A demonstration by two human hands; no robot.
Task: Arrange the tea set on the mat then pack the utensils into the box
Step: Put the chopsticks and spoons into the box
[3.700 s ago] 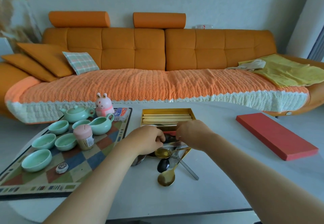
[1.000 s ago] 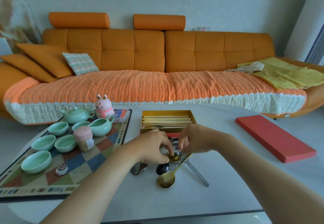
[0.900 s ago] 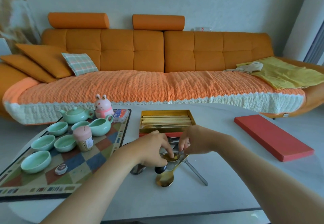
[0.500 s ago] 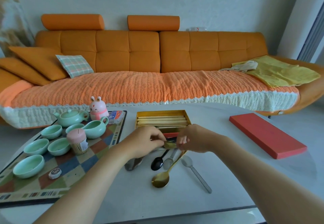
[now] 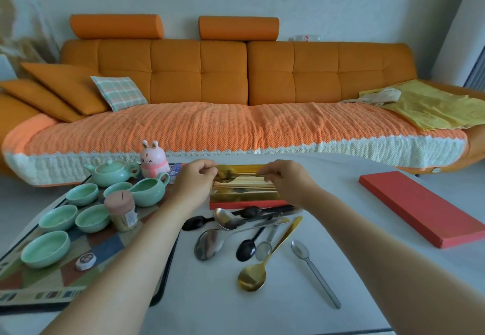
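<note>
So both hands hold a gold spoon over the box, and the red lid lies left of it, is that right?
Not quite: the head view shows the red lid right of the box; left hand and right hand do hold the gold spoon.

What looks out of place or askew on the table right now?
The loose metal spoons, silver, black and gold, lie crisscrossed in a heap in front of the gold-lined box, not yet packed. One slim silver spoon lies apart to the right. Nothing looks spilled or broken.
</note>
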